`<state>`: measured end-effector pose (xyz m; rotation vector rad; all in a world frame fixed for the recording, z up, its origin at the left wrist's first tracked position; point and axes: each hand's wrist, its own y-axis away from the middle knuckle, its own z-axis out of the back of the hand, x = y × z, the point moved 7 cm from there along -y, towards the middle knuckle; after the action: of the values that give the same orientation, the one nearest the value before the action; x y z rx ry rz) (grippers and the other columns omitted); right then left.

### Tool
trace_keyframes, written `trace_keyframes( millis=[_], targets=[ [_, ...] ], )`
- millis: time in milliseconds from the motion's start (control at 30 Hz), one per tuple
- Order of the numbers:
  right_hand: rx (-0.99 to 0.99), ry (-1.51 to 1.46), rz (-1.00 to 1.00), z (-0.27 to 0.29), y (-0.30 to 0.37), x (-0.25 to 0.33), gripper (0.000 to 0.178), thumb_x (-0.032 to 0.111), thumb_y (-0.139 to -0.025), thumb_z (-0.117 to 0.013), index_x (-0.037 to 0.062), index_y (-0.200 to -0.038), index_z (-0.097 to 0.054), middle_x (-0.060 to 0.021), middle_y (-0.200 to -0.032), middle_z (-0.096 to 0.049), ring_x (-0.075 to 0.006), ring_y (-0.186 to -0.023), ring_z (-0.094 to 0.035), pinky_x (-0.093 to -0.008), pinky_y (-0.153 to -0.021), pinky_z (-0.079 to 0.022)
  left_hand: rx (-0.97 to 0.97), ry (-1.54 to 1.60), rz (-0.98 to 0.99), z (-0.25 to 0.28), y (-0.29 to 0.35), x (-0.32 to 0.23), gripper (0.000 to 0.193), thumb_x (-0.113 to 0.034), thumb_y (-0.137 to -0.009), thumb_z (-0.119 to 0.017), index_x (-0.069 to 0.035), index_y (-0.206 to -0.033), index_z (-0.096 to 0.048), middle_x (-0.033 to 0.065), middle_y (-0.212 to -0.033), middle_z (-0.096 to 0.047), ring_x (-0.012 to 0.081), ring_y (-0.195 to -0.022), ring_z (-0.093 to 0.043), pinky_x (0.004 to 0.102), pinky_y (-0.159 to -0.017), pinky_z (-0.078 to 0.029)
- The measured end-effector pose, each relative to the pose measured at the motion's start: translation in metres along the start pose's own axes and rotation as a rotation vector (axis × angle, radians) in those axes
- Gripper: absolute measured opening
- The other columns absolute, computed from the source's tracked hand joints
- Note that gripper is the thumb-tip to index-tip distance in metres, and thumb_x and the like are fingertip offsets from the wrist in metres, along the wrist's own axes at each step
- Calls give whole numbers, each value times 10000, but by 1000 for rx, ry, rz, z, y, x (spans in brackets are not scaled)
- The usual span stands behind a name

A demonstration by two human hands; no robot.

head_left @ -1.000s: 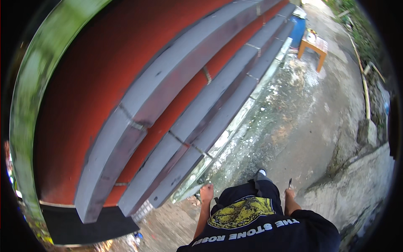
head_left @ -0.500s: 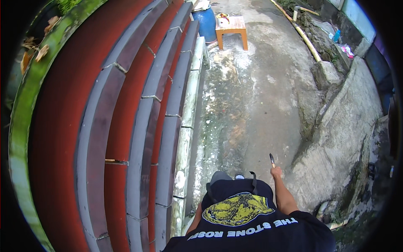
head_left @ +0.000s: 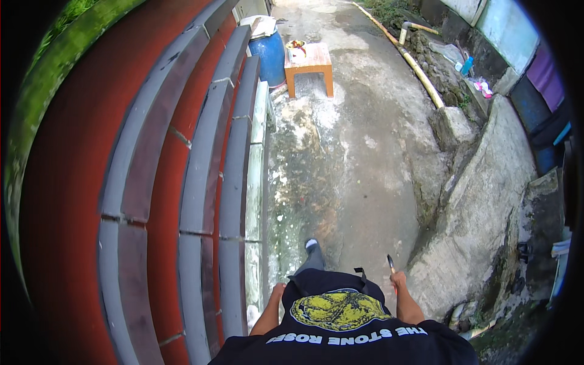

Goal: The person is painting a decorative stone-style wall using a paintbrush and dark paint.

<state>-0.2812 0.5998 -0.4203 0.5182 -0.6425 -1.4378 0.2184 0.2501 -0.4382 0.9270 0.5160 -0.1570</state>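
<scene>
My right hand [head_left: 398, 280] is closed round the handle of a paintbrush [head_left: 390, 261], whose dark bristle end points ahead over the concrete path. My left hand [head_left: 279, 289] hangs at my other side, near the pale, paint-spotted lowest ledge [head_left: 253, 213] of the stepped wall. Its fingers are too small and turned away to make out. Farther ahead stands a small orange-brown table [head_left: 310, 56] with a whitish, stained top. On it sits a tub [head_left: 296, 50] with red and yellow stains.
Along my left runs a stepped wall with grey ledges [head_left: 198, 201] and red faces [head_left: 67, 201]. A blue drum [head_left: 267, 59] stands beside the table. To the right are a sloping rough concrete slab [head_left: 480, 201], a long pipe [head_left: 420, 73] and a blue bottle [head_left: 467, 66].
The table and drum appear nearer and farther left. My left hand has come into view beside the wall, and a foot has stepped forward. The paintbrush stays in my right hand.
</scene>
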Motion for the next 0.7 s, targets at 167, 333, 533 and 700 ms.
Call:
trace_keyframes(
  millis=[167,333,533,700],
  targets=[
    [129,-356,-310,-25,-6,2,211,77,-834,-584,-76,-901,-712,-213,-805,-715,-293,-660,-721,-435,-555,-576,74,49,34,46,-86,-17,364,-399,-820,-630,-55,-886,-728,224,-900,-708,410,-900,-695,465,-750,-554],
    [193,-396,-287,-28,-8,81,219,56,-839,-587,-95,-966,-683,-193,-767,-686,-287,-615,-695,-422,-515,-562,295,-552,-299,108,-192,-99,332,-353,-848,-621,-39,-807,-720,168,-784,-723,311,-677,-721,388,-613,-553],
    [18,-148,-161,18,-68,208,181,56,-825,-613,-76,-917,-697,-181,-765,-696,-273,-625,-712,-393,-496,-553,59,199,-14,212,-338,-186,303,-276,-858,-572,-46,-707,-700,96,-675,-701,215,-540,-651,367,-539,-506],
    [139,-282,-227,102,-137,345,109,41,-850,-648,-48,-867,-708,-141,-669,-686,-242,-516,-680,-364,-452,-532,-36,273,15,277,-384,-289,278,-232,-870,-566,-33,-722,-691,104,-676,-692,209,-576,-658,368,-543,-503]
  ],
)
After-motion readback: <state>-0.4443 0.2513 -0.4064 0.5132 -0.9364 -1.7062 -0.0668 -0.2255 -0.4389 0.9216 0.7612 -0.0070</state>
